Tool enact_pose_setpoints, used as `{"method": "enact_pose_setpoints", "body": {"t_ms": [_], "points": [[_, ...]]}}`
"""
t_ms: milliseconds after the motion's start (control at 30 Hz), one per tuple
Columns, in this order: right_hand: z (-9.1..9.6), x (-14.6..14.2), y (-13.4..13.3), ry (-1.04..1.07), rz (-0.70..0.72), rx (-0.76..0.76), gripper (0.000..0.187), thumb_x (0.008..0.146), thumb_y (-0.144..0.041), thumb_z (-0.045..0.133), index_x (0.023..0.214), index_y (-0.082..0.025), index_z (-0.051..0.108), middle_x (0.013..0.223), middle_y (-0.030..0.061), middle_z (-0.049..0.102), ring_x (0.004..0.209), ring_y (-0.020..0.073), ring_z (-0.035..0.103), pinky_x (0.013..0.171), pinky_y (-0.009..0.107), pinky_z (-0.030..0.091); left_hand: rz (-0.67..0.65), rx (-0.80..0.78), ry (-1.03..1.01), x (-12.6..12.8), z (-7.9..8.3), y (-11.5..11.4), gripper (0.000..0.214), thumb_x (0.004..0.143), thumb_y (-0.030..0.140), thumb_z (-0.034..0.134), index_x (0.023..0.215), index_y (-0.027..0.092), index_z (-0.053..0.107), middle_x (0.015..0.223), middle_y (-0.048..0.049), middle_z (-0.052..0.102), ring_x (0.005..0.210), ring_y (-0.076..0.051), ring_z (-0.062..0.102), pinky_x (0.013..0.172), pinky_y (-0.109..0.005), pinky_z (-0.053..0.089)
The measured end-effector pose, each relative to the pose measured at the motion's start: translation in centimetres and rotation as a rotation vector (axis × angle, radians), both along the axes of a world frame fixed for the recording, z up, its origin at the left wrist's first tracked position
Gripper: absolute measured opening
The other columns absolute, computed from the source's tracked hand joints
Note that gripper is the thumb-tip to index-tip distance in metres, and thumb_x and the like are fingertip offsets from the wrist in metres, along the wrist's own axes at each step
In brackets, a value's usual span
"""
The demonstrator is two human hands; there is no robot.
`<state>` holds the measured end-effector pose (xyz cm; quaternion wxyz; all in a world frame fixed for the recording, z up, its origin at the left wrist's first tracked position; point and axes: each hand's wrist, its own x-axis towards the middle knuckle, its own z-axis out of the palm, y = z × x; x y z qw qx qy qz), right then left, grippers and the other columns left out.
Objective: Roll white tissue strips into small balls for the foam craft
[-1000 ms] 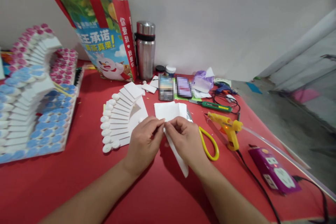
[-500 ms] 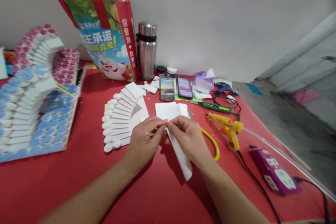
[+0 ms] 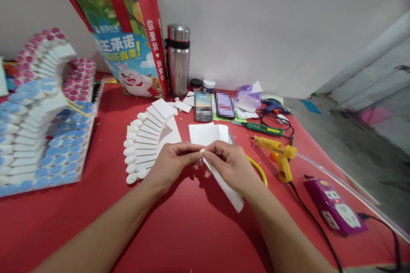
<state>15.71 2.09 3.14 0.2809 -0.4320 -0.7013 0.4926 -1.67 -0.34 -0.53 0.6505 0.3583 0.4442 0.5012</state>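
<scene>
Two bare hands, one white strip (image 3: 228, 190). Left hand (image 3: 169, 164): thumb and forefinger pinching the strip's upper end; right hand (image 3: 229, 160): pinching the same strip just beside them, its free length slanting down below the palm, over the red table (image 3: 192, 239). Altered since half a second ago: a small white coil (image 3: 202, 152) now shows between the fingertips, the tail swung rightward (rolling seems under way, much strip yet unwound). Nearby: white rolls (image 3: 130, 159) edging fanned white cards (image 3: 147, 140), left; yellow glue gun (image 3: 278, 158), right.
</scene>
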Motion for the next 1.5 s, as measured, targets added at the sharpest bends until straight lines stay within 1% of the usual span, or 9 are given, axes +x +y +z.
{"method": "enact_pose_setpoints", "body": {"t_ms": [267, 333, 500, 600, 767, 1033, 1167, 1300, 1500], "points": [[-0.4, -0.7, -0.6, -0.094, -0.129, 0.11, 0.02, 0.094, -0.027, 0.061, 0.076, -0.018, 0.065, 0.059, 0.0018, 0.072, 0.056, 0.0164, 0.067, 0.058, 0.026, 0.047, 0.09, 0.187, 0.18, 0.7, 0.0, -0.5, 0.015, 0.08, 0.032, 0.08, 0.08, 0.016, 0.081, 0.076, -0.0032, 0.065, 0.062, -0.015, 0.063, 0.055, -0.028, 0.054], [-0.2, -0.6, -0.4, 0.016, -0.133, -0.036, 0.021, 0.093, -0.033, 0.064, 0.078, -0.018, 0.065, 0.064, 0.0033, 0.073, 0.059, 0.0183, 0.07, 0.06, 0.028, 0.052, 0.106, 0.214, 0.205, 0.5, 0.0, -0.3, 0.014, 0.082, 0.031, 0.078, 0.081, 0.017, 0.08, 0.076, -0.0028, 0.065, 0.063, -0.015, 0.063, 0.056, -0.027, 0.054], [0.3, 0.6, 1.0, 0.313, -0.036, -0.649, 0.039, 0.098, -0.053, 0.058, 0.101, -0.015, 0.065, 0.083, 0.0113, 0.078, 0.067, 0.0248, 0.077, 0.068, 0.04, 0.063, 0.158, 0.335, 0.307, -0.3, 0.9, 0.1, 0.007, 0.085, 0.024, 0.075, 0.084, 0.018, 0.078, 0.084, -0.0026, 0.07, 0.073, -0.014, 0.063, 0.07, -0.025, 0.054], [0.2, 1.0, 1.8, 0.447, 0.062, -0.882, 0.052, 0.101, -0.061, 0.045, 0.116, -0.014, 0.061, 0.093, 0.0158, 0.078, 0.078, 0.0269, 0.079, 0.075, 0.044, 0.063, 0.075, 0.335, 0.264, -0.7, 1.5, 0.1, 0.007, 0.085, 0.024, 0.073, 0.083, 0.019, 0.077, 0.085, -0.0038, 0.071, 0.078, -0.016, 0.065, 0.076, -0.029, 0.054], [-0.4, 0.7, 1.9, 0.577, 0.257, -1.133, 0.062, 0.107, -0.057, 0.022, 0.103, -0.011, 0.064, 0.087, 0.0128, 0.075, 0.076, 0.0246, 0.077, 0.079, 0.047, 0.063, 0.02, 0.287, 0.262, -0.8, 1.7, -0.1, 0.005, 0.083, 0.023, 0.075, 0.085, 0.019, 0.079, 0.083, -0.0038, 0.074, 0.081, -0.018, 0.068, 0.083, -0.031, 0.055], [-0.5, 0.7, 1.6, 0.626, 0.174, -1.167, 0.029, 0.105, -0.041, 0.048, 0.096, -0.016, 0.06, 0.073, -0.0013, 0.057, 0.051, 0.008, 0.046, 0.056, 0.026, 0.057, 0.017, 0.35, 0.366, -0.5, 1.5, 0.0, 0.01, 0.084, 0.027, 0.074, 0.086, 0.019, 0.08, 0.089, -0.0065, 0.077, 0.087, -0.022, 0.07, 0.086, -0.036, 0.056], [-0.5, 0.8, 1.4, 0.602, 0.157, -1.002, 0.02, 0.096, -0.034, 0.066, 0.099, -0.015, 0.064, 0.078, -0.0002, 0.06, 0.055, 0.0076, 0.047, 0.057, 0.026, 0.056, 0.016, 0.303, 0.289, -0.2, 1.4, -0.1, 0.01, 0.085, 0.027, 0.075, 0.087, 0.018, 0.079, 0.08, -0.0059, 0.076, 0.081, -0.022, 0.071, 0.085, -0.037, 0.057], [-0.4, 0.6, 1.2, 0.499, 0.12, -0.782, 0.033, 0.085, -0.035, 0.08, 0.106, -0.014, 0.067, 0.077, -0.0018, 0.062, 0.057, 0.0081, 0.054, 0.06, 0.026, 0.056, -0.006, 0.233, 0.181, -0.2, 1.1, -0.1, 0.014, 0.088, 0.028, 0.074, 0.093, 0.018, 0.081, 0.076, -0.0044, 0.076, 0.073, -0.019, 0.072, 0.079, -0.034, 0.058], [-0.3, -0.2, 0.7, 0.187, -0.075, -0.461, 0.029, 0.084, -0.04, 0.075, 0.097, -0.016, 0.064, 0.074, -0.0018, 0.067, 0.052, 0.0112, 0.063, 0.05, 0.023, 0.048, 0.119, 0.175, 0.205, -0.2, 0.4, 0.1, 0.014, 0.08, 0.03, 0.08, 0.084, 0.017, 0.081, 0.08, -0.0048, 0.078, 0.071, -0.015, 0.068, 0.07, -0.027, 0.055]]}}
